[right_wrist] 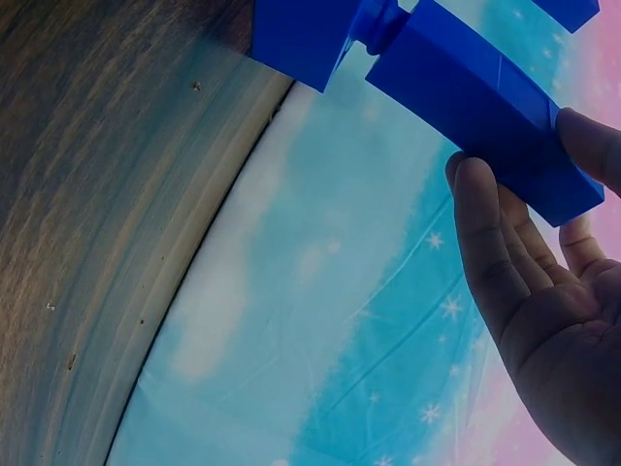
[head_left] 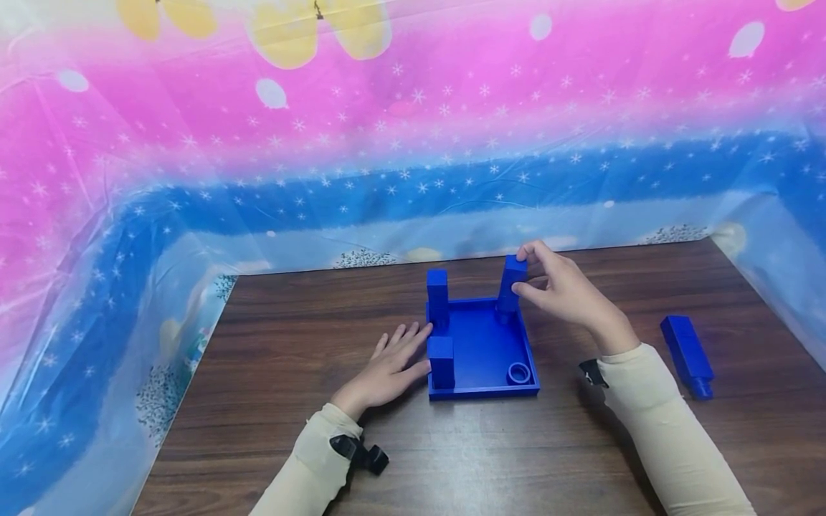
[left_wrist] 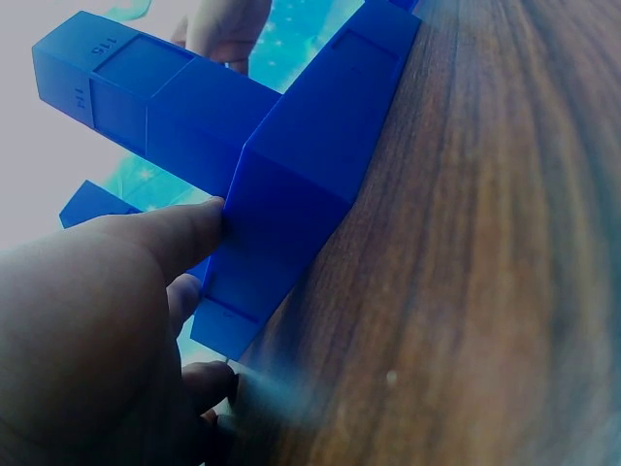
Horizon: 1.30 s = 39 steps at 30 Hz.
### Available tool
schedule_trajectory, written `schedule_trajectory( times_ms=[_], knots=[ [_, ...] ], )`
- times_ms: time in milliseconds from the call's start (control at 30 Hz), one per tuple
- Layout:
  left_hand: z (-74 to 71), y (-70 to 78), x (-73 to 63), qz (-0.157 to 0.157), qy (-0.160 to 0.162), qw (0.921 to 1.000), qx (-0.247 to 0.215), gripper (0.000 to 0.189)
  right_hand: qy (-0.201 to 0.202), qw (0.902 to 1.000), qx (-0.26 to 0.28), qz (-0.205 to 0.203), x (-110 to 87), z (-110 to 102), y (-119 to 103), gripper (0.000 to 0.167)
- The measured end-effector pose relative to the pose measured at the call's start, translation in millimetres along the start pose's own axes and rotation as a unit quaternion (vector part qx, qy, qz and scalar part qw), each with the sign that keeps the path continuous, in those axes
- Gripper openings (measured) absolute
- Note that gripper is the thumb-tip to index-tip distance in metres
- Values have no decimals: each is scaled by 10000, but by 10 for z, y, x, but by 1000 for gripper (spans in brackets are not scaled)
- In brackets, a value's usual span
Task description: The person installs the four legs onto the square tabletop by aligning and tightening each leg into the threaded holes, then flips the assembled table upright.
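Observation:
A blue square base [head_left: 480, 347] with low walls lies on the table. Two square blue posts, one at the far left corner [head_left: 438, 295] and one at the near left corner [head_left: 442, 364], stand upright on it. My right hand [head_left: 571, 290] pinches a third post [right_wrist: 485, 102] between thumb and fingers, slightly tilted over the far right corner. Its narrow neck meets the corner; how deep it sits cannot be told. My left hand [head_left: 387, 369] rests at the base's left side, fingers extended, its thumb touching the outer wall [left_wrist: 281, 218].
A round blue socket [head_left: 518, 382] shows in the base's near right corner. One loose blue post [head_left: 687, 349] with a narrow end lies on the brown wooden table [head_left: 284, 322] to the right. A patterned pink and blue cloth [head_left: 361, 136] hangs behind the table and along its sides.

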<state>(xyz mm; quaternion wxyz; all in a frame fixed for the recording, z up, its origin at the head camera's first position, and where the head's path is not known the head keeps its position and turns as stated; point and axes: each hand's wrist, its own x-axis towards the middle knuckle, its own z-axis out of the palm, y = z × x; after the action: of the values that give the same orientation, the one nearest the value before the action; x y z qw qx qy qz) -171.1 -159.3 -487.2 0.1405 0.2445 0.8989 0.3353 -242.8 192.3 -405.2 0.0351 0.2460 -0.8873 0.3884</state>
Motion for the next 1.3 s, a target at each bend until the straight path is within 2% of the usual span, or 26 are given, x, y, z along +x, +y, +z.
schedule_trajectory(
  times_ms=[333,1300],
  knots=[
    [6,-11,10,-7,34,10000,43,68,100,9997,-33,-222,4,23,-11,37],
    [3,8,4,-28,44,10000,26,68,111,9997,-106,-213,4,58,-26,40]
  ],
)
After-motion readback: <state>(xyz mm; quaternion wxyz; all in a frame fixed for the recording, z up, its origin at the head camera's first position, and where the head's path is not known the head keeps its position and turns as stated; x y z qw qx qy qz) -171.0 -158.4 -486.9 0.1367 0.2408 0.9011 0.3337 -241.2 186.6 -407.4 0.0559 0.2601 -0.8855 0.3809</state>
